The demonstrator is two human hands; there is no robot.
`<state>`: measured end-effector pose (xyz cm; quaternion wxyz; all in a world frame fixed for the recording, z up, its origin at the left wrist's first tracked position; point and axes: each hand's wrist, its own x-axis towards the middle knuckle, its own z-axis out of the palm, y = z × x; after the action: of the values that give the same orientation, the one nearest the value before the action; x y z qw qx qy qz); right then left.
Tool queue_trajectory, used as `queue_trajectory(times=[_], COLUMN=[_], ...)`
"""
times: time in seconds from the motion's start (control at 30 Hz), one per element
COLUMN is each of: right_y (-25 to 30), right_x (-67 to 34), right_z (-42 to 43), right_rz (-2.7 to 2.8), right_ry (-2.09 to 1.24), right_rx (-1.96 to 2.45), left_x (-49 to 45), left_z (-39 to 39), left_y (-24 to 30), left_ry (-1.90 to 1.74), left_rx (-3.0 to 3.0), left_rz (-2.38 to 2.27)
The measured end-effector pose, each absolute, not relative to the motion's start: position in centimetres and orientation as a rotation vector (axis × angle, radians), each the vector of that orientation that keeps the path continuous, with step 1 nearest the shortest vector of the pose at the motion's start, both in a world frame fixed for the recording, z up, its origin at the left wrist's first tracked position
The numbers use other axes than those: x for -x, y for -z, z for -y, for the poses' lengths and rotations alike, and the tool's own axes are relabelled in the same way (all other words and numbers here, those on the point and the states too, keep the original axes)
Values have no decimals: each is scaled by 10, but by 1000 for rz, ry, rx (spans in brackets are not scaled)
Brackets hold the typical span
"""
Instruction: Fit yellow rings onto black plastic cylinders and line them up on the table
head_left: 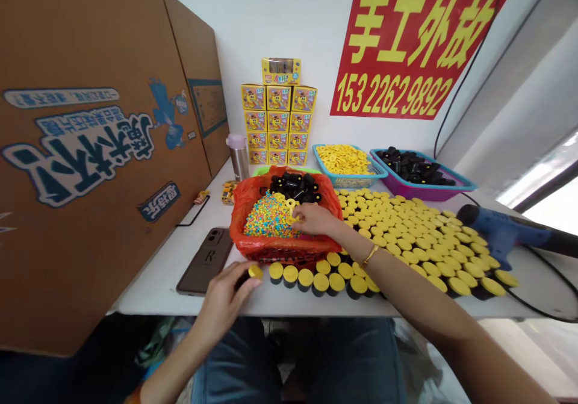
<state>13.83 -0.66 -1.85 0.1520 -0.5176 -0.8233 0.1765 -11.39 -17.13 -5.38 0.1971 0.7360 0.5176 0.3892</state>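
Left hand [221,307] low at the front edge of the worktop [149,289], thumb and fingers pinching a yellow-capped black cylinder [254,273], just beside a row of matching cylinders [316,280] along that edge. Right hand [315,220], gold bangle [369,256] on the wrist, curled down inside a red-lined basket [282,252], close to yellow rings [289,206] lying on a heap of tiny multicoloured beads [268,218]; any pinch on a ring impossible to tell. Loose black cylinders [295,188] at the basket's far side. To its right, a dense honeycomb of yellow-topped pieces [406,235] across the worktop, a blue power tool [501,232] at the right edge. Along the back edge, a teal basket of yellow discs [350,166], a purple basket of black pieces [415,174], a stack of yellow boxes [277,115] and a steel flask [238,160]. Near the left edge, a dark phone [205,259] lying flat.
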Motion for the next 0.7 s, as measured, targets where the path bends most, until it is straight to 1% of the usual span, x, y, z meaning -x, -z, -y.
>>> queue_trajectory(times=[0.1,0.23,0.33,0.43,0.5,0.57,0.63,0.7], right_y=[16,11,7,4,3,3,4,5], right_x=[-133,-136,-144,-145,-141,-135,-132,-130], right_z=[14,21,21,20,21,22,24,24], right_rz=[2578,2578,2686,2814,2835,2824,2828,2839], right_ry=[-490,-599,-706,-828,-772,-647,-554,-537], right_rx=[1492,1370,1278,1262,1327,1410,1469,1504], left_x=[112,106,108,109,104,94,80,65], left_z=[172,165,167,154,120,67,3,-56], left_y=[74,81,67,32,4,-18,-29,-30], left_ry=[-975,-949,-948,-1027,-1087,-1010,-780,-538], left_rx=[-2096,-2144,-2273,-2389,-2433,-2506,-2569,-2586], left_rz=[-1495,-1499,-1537,-1700,-1790,-1751,-1666,-1608])
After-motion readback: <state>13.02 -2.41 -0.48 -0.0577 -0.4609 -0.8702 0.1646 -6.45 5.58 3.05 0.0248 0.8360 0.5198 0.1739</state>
